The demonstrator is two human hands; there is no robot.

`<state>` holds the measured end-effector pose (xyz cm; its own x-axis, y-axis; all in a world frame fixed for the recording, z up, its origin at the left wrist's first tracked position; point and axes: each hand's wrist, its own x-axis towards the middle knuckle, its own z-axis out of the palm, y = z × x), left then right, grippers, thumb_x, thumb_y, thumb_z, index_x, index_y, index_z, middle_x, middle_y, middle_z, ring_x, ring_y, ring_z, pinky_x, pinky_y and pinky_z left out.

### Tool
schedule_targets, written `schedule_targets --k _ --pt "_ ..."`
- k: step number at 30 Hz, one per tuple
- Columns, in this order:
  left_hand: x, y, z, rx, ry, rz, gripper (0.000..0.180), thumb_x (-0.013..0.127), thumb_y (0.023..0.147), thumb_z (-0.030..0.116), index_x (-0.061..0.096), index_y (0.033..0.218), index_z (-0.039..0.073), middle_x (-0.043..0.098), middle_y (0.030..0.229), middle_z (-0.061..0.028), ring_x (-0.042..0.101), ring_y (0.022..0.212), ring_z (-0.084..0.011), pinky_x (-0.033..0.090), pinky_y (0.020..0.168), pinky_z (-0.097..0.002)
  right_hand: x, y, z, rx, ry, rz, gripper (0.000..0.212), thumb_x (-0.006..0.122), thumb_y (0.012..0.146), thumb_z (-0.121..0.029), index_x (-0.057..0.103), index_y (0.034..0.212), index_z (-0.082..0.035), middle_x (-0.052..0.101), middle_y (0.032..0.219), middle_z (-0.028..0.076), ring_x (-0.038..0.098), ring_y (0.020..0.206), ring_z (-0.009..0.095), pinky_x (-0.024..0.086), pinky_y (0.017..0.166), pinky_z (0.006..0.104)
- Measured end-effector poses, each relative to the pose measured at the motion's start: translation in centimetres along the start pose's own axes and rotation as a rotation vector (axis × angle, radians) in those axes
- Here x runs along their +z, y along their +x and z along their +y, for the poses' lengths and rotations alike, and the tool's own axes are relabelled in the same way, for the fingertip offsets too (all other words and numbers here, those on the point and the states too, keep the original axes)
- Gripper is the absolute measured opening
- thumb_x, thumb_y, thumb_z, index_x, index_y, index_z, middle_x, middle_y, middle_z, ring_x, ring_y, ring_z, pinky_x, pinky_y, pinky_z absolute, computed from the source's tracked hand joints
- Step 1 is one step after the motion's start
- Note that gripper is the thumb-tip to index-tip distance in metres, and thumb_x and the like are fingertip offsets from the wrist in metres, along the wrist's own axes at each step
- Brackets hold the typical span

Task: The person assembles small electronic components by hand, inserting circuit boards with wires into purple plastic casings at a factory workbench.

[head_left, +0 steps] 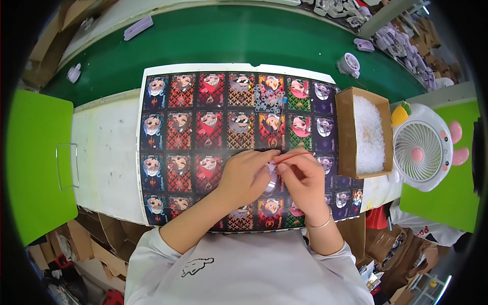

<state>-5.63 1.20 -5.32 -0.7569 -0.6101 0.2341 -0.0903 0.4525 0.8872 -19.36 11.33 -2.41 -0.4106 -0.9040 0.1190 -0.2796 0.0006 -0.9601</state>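
Near the front middle of the printed sheet, my left hand [247, 176] is closed around a small lavender plastic part [271, 184]. My right hand [306, 180] meets it from the right, with thumb and forefinger pinched on a thin red wire [296, 156]. The wire runs out to the right above my right fingers. My fingers partly cover the plastic part, and where the wire joins it is hidden. Farther off, beyond both hands, lies a loose cluster of small grey-blue rings [268, 99].
The sheet of cartoon cards [208, 145] covers the work surface. A cardboard box [346, 137] of small whitish pieces stands to the right, beside a white fan [421, 147]. On the green belt [244, 38] lie a round lavender part [348, 64] and other lavender pieces.
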Motion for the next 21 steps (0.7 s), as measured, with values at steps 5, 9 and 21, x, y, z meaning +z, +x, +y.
schedule_targets --k 5,9,21 --pt "0.2 -0.2 -0.4 0.016 -0.062 0.032 0.034 0.059 0.080 0.008 0.065 0.112 0.000 0.067 0.089 -0.0179 0.064 0.080 -0.0367 0.052 0.073 -0.0445 -0.3 0.7 -1.4 -0.182 -0.264 -0.094 0.024 0.063 0.075 0.011 0.068 0.095 0.000 0.062 0.090 0.012 0.062 0.073 0.023 0.050 0.062 0.0297" --pt "0.4 -0.2 -0.6 -0.010 -0.056 0.037 0.034 0.059 0.079 0.007 0.065 0.111 0.001 0.067 0.089 -0.0174 0.064 0.080 -0.0358 0.052 0.071 -0.0438 -1.4 2.3 -1.3 -0.176 -0.234 -0.236 0.027 0.063 0.072 0.011 0.067 0.097 -0.001 0.061 0.090 0.012 0.062 0.075 0.026 0.051 0.067 0.0330" --pt "0.6 0.2 -0.6 -0.005 -0.065 0.049 0.031 0.062 0.078 0.010 0.066 0.108 0.001 0.065 0.080 -0.0162 0.063 0.074 -0.0346 0.050 0.067 -0.0439 -1.3 1.9 -0.2 -0.031 -0.088 -0.194 0.017 0.061 0.082 0.011 0.065 0.096 0.003 0.059 0.089 0.009 0.060 0.075 0.012 0.050 0.061 0.0229"
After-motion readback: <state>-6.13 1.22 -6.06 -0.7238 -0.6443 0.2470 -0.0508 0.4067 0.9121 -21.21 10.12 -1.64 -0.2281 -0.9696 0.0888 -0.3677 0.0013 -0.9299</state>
